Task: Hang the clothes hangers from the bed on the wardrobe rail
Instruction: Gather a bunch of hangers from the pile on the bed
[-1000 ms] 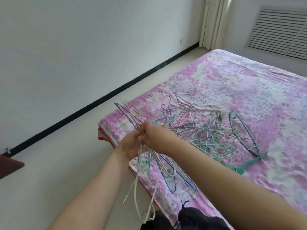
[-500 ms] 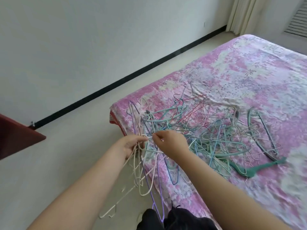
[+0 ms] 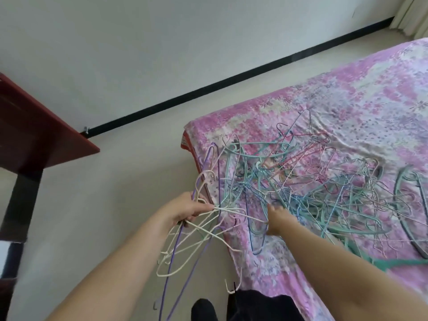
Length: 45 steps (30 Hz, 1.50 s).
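Left hand (image 3: 185, 210) clenched round a bunch of cream & purple hangers (image 3: 199, 237), which dangle off the bed's near corner over the floor (image 3: 92, 228). Right hand (image 3: 276, 218) reaches into the tangled hanger pile (image 3: 324, 193) on the pink floral bed (image 3: 347, 100), fingers blurred, so can't tell if gripping. Dark red desk (image 3: 34, 126) at left, by the white wall (image 3: 162, 42).

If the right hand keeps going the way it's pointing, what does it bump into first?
Most likely the tangled pile of hangers on the bed. The right hand reaches up into its near edge, fingertips about at the blue and teal wires; blur hides whether they touch.
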### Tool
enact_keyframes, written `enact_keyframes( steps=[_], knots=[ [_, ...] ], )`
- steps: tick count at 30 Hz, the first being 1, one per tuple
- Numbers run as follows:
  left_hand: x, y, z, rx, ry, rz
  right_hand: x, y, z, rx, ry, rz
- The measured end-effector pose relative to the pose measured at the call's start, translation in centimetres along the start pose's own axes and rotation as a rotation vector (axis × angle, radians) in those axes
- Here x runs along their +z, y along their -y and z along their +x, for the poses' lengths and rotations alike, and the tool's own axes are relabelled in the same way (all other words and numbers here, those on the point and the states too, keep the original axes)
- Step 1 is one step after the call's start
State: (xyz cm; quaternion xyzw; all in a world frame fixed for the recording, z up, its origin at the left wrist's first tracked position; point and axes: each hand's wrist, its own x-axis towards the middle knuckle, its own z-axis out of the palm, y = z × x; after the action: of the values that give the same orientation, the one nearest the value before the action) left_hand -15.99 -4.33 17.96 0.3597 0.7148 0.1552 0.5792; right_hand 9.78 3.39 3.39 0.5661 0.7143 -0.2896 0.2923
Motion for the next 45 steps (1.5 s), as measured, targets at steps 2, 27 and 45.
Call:
enact_keyframes(
  steps=[2,27,45],
  knots=[
    [-1.2,0.6,-0.1,0.01,-0.001,0.032,0.8,-0.4,0.1,-0.003,-0.015,0.048],
    [-3.1,-3.3,0.3,0.264,-0.008,-0.015,-12.2,-5.5,-7.3,0.252,-0.544,0.051],
    [-5.5,-17.0,-6.3,0.636,-0.14,0.009,-27.0,-6.1,-19.3,0.35,-0.92,0.139]
  ],
)
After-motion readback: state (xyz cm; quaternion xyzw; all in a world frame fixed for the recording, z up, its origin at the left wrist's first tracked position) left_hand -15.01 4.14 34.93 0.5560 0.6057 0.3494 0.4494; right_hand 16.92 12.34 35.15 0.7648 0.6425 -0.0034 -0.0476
